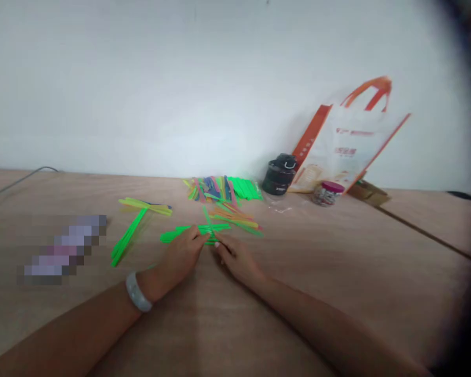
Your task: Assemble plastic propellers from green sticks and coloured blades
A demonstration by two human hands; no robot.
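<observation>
My left hand [184, 251], with a pale bangle [138, 291] on its wrist, is closed in a pinch. Facing it, my right hand [237, 256] pinches too, its fingertips almost meeting the left's. Between them a thin green plastic strip [206, 215] sticks up and away from me; its lower end is hidden by the fingers. Green plastic sticks [175, 235] lie crosswise under and behind both hands. Just beyond is a loose bunch of orange, yellow and green sticks [237, 215]. To the left, a bundle of green sticks [129, 238] touches yellow blade-like strips [147, 206].
Along the wall are a pack of multicoloured strips [215, 189], a black bottle [279, 175], a white and orange bag [349, 141], a jar with a dark pink lid [328, 193] and a cardboard box [369, 193]. A blurred-out object [65, 248] lies left; a cable [21, 180] runs behind.
</observation>
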